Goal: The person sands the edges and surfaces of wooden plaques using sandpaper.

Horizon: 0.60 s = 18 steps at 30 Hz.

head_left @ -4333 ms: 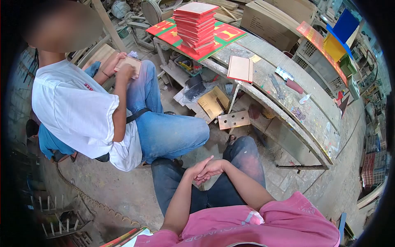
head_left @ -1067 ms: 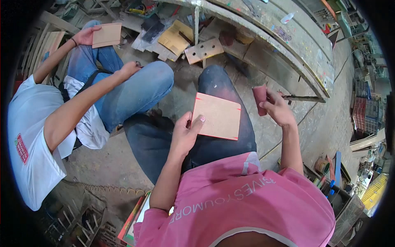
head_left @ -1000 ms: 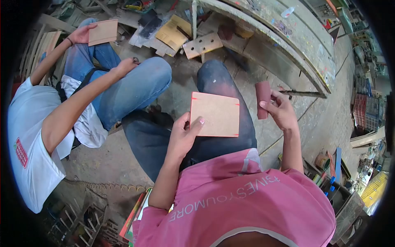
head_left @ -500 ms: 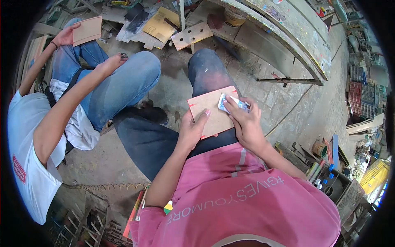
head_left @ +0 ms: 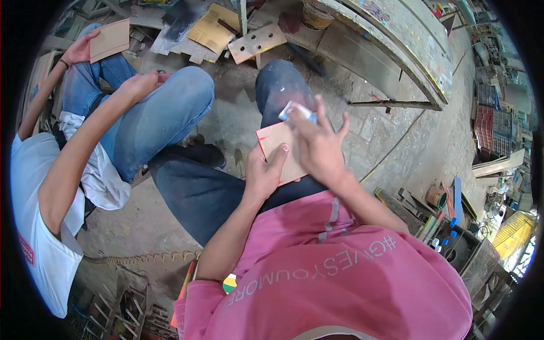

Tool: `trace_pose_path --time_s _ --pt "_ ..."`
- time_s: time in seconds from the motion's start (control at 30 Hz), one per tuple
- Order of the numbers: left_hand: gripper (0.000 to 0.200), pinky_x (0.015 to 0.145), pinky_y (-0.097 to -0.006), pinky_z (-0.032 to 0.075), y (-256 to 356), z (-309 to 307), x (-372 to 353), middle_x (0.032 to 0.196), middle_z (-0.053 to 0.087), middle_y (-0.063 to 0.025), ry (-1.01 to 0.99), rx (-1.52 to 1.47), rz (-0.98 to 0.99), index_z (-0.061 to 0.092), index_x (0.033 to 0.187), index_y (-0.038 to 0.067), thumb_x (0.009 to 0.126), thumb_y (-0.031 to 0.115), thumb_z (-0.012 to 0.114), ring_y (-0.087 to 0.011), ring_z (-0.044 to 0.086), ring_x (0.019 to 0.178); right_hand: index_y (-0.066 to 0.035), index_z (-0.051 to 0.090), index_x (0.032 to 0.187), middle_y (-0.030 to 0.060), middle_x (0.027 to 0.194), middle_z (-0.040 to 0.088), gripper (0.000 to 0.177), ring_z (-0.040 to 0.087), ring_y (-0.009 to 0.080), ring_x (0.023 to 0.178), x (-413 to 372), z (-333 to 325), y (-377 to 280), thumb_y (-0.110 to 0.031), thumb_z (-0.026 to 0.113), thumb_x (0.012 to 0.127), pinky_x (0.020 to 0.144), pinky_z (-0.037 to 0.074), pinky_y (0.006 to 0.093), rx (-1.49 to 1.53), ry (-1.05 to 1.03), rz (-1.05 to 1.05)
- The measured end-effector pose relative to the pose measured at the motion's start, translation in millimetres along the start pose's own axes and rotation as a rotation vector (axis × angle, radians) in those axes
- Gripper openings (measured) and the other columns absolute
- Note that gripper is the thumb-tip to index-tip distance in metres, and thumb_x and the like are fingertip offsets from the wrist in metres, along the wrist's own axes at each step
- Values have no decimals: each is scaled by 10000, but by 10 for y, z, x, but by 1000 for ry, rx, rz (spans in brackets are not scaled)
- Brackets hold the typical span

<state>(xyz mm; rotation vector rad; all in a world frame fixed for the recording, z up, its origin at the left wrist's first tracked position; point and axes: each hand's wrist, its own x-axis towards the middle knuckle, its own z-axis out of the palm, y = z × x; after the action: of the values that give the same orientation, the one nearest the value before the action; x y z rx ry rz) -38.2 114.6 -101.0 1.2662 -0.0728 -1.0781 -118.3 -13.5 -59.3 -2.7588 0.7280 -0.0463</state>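
The left hand point(head_left: 264, 173) has its fingers clamped on the board point(head_left: 277, 148), thumb on the top face. Right of that thumb, the right hand point(head_left: 319, 148) lies over the board, two fingers spread apart, the others on the blue-and-white pad point(head_left: 298, 111) at the board's far edge.

A cluttered workshop (dusty, too), with a paint-spattered bench point(head_left: 391, 42) and stacked crates point(head_left: 494, 127).
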Motion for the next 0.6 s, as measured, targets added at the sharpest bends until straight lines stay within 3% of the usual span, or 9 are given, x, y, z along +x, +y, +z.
trace_pose_path --time_s 0.1,0.17,0.2,0.3,0.37,0.43,0.5,0.6 --pt "260 523 -336 568 55 28 -8 921 653 -136 28 21 24 546 1094 -71 916 113 588 -196 672 710 -176 593 1263 -43 1358 534 367 307 330 1384 -134 -38 61 -212 538 902 1000 56 728 15 -45 -69" --pt "254 525 -330 560 42 37 -27 914 657 -128 46 -4 14 555 1081 -70 915 119 591 -187 671 708 -187 598 1256 -26 1324 565 379 316 319 1380 19 30 205 -208 546 882 1007 42 727 -86 81 68" --pt "256 529 -327 559 19 14 -25 911 657 -127 29 21 4 558 1078 -71 917 125 591 -182 669 705 -188 608 1239 -5 1288 594 379 324 320 1376 115 83 105 -191 549 865 1007 38 727 -126 33 72" --pt "265 532 -327 561 -77 -28 81 913 654 -131 27 73 65 556 1084 -72 919 133 590 -179 666 705 -171 628 1205 -7 1251 619 387 328 315 1377 -143 -11 64 -154 576 822 1006 34 733 -5 40 -79" --pt "272 531 -328 563 -88 -40 54 919 651 -138 47 97 109 552 1092 -72 921 136 589 -181 665 709 -176 632 1202 -19 1256 615 394 320 312 1384 51 34 209 -141 584 812 1009 25 732 -30 74 7" --pt "270 533 -325 566 66 59 -2 929 645 -146 17 -15 14 545 1099 -73 925 130 582 -179 662 722 -182 636 1199 -31 1261 612 403 312 309 1392 12 22 209 -128 591 802 1011 16 732 -69 111 106" --pt "262 530 -325 567 26 39 52 932 643 -141 14 -25 21 543 1098 -72 925 121 577 -180 662 726 -180 640 1191 -40 1279 598 396 306 307 1395 -77 0 5 -127 588 803 1008 16 741 43 19 -46" --pt "254 527 -325 570 15 19 36 939 639 -133 22 -31 2 534 1104 -73 927 106 568 -188 664 728 -178 631 1203 -9 1230 620 404 317 308 1383 57 29 213 -158 579 803 995 32 766 -101 59 -11"
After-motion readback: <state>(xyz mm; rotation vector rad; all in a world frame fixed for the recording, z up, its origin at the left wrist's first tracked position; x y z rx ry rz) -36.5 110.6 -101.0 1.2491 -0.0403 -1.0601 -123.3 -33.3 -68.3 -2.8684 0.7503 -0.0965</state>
